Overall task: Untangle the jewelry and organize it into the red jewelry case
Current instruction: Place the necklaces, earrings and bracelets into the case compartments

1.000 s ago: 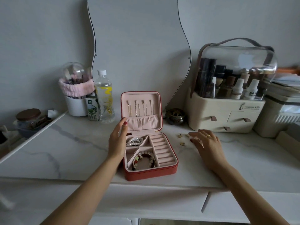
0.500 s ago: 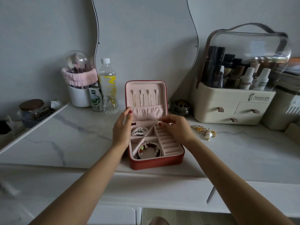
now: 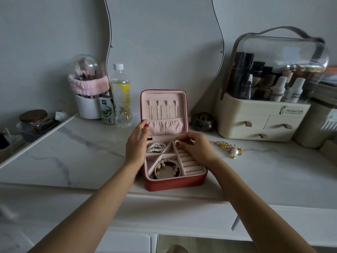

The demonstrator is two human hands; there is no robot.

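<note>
Right now, setting: a white marble-look vanity top (image 3: pixel 76 154) seen from above, with a wavy mirror (image 3: pixel 164 42) on the wall behind.
Red jewelry case (image 3: pixel 175 182): open near the front edge, lid upright, pink-lined tray facing up.
Left hand (image 3: pixel 136 143): fingers straight, resting flat against the case's left side by the hinge, probably to keep it from sliding.
Right hand (image 3: pixel 196 148): fingers curled over the back of the ring-roll section (image 3: pixel 192 166); it seems to pinch something small there, but the item is too small to identify.
Why held so: one hand braces while the other likely seats a small piece into the slots.
Already stored: gold chains (image 3: pixel 163 111) hang on the lid hooks, a pearl bracelet (image 3: pixel 156 147) fills the back-left compartment, and a beaded bracelet (image 3: pixel 166 168) lies in the front one.
Left to sort: a gold and pearl jewelry cluster (image 3: pixel 230 149) lies on the counter, just right of the right hand, outside the case.
Nearby: a cosmetics organizer (image 3: pixel 264 123) and a water bottle (image 3: pixel 120 95).
</note>
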